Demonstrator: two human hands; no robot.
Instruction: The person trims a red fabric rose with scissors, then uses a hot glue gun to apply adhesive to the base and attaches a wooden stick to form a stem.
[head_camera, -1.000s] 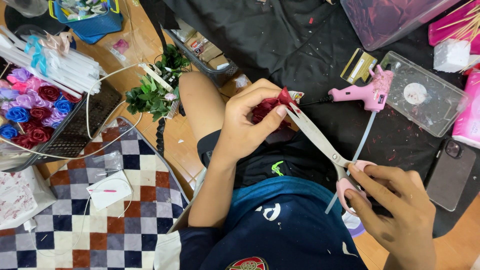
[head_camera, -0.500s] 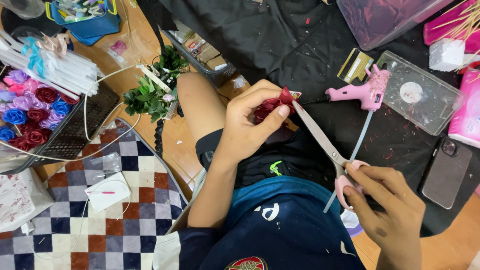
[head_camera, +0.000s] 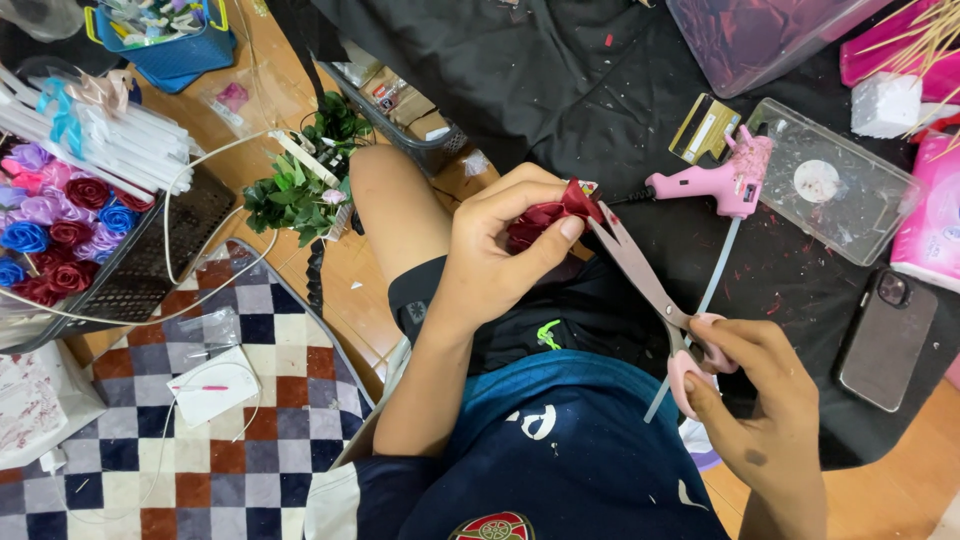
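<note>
Head view, left hand (head_camera: 495, 255): closed around a dark red fabric rose (head_camera: 545, 215), pinched at the fingertips.
Right hand (head_camera: 760, 400): gripping pink-handled scissors (head_camera: 650, 285), blade tips touching the rose.
Glue gun (head_camera: 715, 185): pink, just beyond the scissors.

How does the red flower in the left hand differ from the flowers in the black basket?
The red flower is single and gripped by the left hand, with the scissors at its edge; the basket flowers lie untouched in a bunch. It is dark red only; they mix red, blue, purple and pink. Both look like handmade roses.
</note>
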